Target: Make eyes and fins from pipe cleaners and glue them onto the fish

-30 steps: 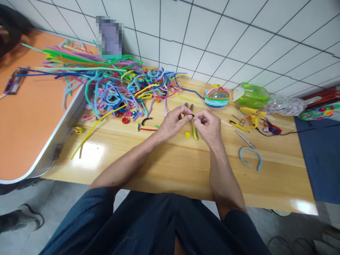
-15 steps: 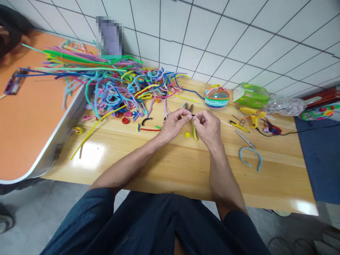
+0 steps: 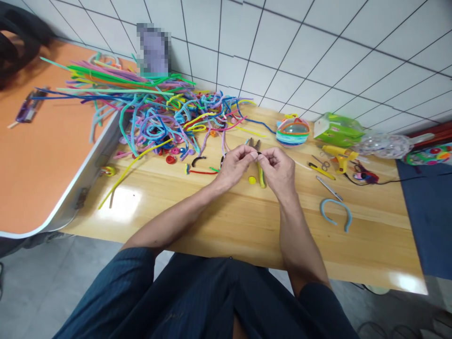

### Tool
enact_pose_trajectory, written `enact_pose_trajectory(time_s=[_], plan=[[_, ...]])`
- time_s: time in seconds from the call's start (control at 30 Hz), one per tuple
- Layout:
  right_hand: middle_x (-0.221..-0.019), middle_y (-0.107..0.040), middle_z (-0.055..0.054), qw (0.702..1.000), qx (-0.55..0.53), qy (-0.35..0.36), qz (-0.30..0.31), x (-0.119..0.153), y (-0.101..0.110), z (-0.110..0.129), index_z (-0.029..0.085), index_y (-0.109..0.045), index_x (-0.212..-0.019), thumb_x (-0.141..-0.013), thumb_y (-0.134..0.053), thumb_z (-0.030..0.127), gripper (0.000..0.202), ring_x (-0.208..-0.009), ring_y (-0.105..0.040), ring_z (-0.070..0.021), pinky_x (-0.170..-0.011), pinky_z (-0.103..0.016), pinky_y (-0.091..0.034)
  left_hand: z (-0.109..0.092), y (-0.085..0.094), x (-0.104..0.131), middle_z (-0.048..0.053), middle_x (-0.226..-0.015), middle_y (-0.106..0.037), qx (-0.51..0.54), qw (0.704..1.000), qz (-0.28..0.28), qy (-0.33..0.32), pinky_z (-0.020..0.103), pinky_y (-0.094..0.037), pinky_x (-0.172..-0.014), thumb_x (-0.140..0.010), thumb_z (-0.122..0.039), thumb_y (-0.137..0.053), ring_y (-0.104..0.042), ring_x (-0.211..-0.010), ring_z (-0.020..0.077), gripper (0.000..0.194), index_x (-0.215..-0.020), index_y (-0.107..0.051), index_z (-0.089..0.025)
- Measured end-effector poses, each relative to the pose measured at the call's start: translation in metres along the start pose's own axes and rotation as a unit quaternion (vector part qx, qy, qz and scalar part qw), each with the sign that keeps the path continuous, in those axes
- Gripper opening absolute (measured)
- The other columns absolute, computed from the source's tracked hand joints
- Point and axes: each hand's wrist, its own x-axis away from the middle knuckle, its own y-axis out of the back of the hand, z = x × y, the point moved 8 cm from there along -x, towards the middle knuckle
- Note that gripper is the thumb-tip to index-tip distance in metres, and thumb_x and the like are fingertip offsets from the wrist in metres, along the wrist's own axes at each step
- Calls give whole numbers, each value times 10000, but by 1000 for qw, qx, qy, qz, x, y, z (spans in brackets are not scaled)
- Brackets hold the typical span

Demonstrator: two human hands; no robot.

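My left hand [image 3: 236, 165] and my right hand [image 3: 278, 167] meet over the middle of the table, thumbs and forefingers pinched. Between the fingertips they share a short black piece of pipe cleaner [image 3: 259, 153], mostly covered by the fingers. Under them lie pliers with yellow handles [image 3: 262, 179], jaws pointing away from me, partly hidden by my right hand. A small yellow disc [image 3: 252, 180] rests just left of the handles. To the left of my left hand are a red pipe cleaner [image 3: 203, 172] and a curved black piece [image 3: 198, 161].
A large tangle of coloured pipe cleaners [image 3: 155, 127] covers the back left. Along the right are a striped round craft piece [image 3: 292, 132], a green package [image 3: 338, 129], a yellow glue gun [image 3: 339, 157], a yellow cutter [image 3: 322, 171], scissors [image 3: 324, 165] and a blue hoop [image 3: 335, 202].
The view has shifted slightly, so the table's things appear a little farther right. Both hands keep their pinch on the black piece, with little finger movement.
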Motion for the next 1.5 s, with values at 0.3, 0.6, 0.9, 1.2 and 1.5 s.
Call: enact_pose_trajectory(time_s=[0.3, 0.6, 0.9, 1.2, 1.5], plan=[[-776, -689, -5, 995, 77, 66, 23, -1, 3, 7, 265, -669, -840, -923, -658, 291, 88, -709, -590, -189, -713, -351, -476, -25, 6, -2, 14, -870, -694, -157, 983, 52, -84, 297, -464, -759, -1020, -291, -628, -576, -775, 159, 123, -956, -675, -196], [-736, -645, 13, 1000, 16, 20, -3, -1, 3, 1, 259, -650, -815, -907, -649, 279, 94, -663, -551, -171, -657, -335, -445, -2, 1, -3, -6, -829, -650, -27, 999, 27, -24, 280, -451, -691, -1040, -395, -638, -527, -706, 134, 217, -940, -654, -203], [-765, -657, -5, 995, 66, 74, 2, -1, 6, 11, 256, -644, -795, -895, -659, 234, 103, -696, -573, -182, -711, -359, -471, -28, 6, -1, 30, -909, -716, -156, 980, 45, -117, 309, -482, -785, -1021, -251, -642, -604, -810, 166, 109, -943, -689, -191], [-821, -735, 16, 999, -49, 1, -1, 1, 1, -1, 240, -694, -909, -938, -658, 310, 85, -678, -621, -150, -661, -305, -478, 6, -2, -2, -29, -785, -603, 49, 998, 24, 20, 246, -383, -572, -1000, -518, -703, -433, -599, 100, 322, -948, -645, -205], [-823, -729, -2, 998, 25, 46, 17, -1, 5, 6, 241, -705, -845, -922, -685, 274, 86, -721, -615, -169, -724, -333, -489, -31, 6, -2, 2, -830, -669, -165, 975, 59, -135, 279, -435, -715, -1037, -313, -633, -552, -719, 142, 162, -934, -670, -193]])
